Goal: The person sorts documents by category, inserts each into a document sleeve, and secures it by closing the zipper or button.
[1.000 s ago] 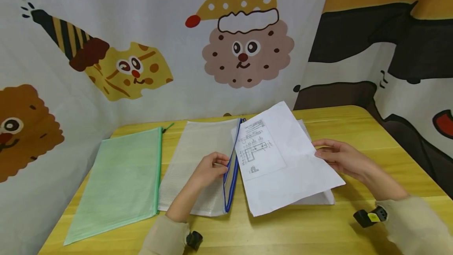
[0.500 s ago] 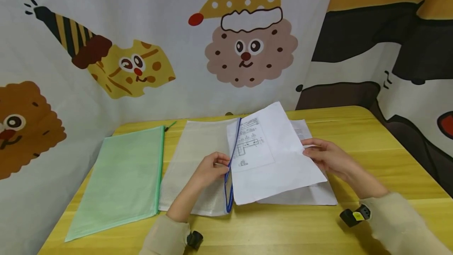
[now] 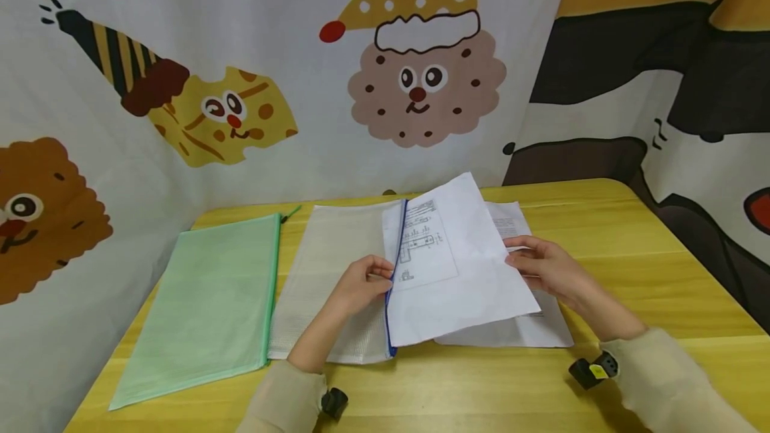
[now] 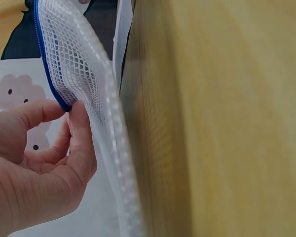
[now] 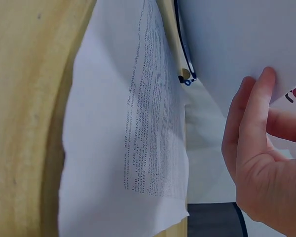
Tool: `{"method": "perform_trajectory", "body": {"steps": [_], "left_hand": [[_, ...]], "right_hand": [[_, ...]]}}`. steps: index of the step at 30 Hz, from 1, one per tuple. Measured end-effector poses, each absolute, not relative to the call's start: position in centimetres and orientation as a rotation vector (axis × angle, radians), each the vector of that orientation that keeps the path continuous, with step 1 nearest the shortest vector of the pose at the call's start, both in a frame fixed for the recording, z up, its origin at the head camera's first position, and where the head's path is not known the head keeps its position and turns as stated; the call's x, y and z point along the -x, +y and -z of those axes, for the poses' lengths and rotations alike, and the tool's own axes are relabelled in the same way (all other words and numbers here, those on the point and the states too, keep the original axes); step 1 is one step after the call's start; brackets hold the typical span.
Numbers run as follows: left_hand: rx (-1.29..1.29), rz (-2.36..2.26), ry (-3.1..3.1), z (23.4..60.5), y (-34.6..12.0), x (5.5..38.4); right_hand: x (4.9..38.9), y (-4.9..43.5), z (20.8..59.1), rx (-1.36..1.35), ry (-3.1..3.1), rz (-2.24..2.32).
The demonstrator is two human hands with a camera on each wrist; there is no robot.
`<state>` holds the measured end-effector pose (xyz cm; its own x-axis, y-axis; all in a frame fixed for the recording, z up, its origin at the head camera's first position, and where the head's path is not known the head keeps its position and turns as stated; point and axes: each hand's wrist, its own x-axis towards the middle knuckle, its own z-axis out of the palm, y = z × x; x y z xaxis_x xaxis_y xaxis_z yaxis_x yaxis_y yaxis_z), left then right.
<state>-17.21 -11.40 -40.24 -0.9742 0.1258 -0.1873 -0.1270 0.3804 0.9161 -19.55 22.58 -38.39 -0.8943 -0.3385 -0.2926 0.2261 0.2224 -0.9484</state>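
A white mesh zipper pouch (image 3: 331, 272) with a blue zipper edge lies left of centre in the head view. My left hand (image 3: 361, 286) pinches its blue edge between thumb and finger, lifting the upper layer, as the left wrist view shows. My right hand (image 3: 550, 272) grips the right edge of a white sheet of paper (image 3: 469, 286) printed with a line drawing. The sheet is tilted, and its left edge lies inside the pouch's mouth. Beneath it on the table rests another printed paper (image 5: 123, 123), partly covered in the head view.
A green mesh zipper pouch (image 3: 204, 306) lies flat at the left of the wooden table (image 3: 481, 393). Behind the table hangs a white cloth (image 3: 252, 19) with cartoon figures.
My right hand has moved left with the drawing sheet, and the sheet's left part has slid into the white pouch. More of the paper beneath shows. My left hand keeps its pinch.
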Motion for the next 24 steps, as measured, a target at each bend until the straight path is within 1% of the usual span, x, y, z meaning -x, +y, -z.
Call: {"method": "perform_trajectory", "body": {"steps": [24], "left_hand": [[-0.034, -1.644, 2.4, 40.2, -11.2, 17.4]], "right_hand": [[18.9, 19.6, 38.0, 0.153, 2.095, 1.768]]}}
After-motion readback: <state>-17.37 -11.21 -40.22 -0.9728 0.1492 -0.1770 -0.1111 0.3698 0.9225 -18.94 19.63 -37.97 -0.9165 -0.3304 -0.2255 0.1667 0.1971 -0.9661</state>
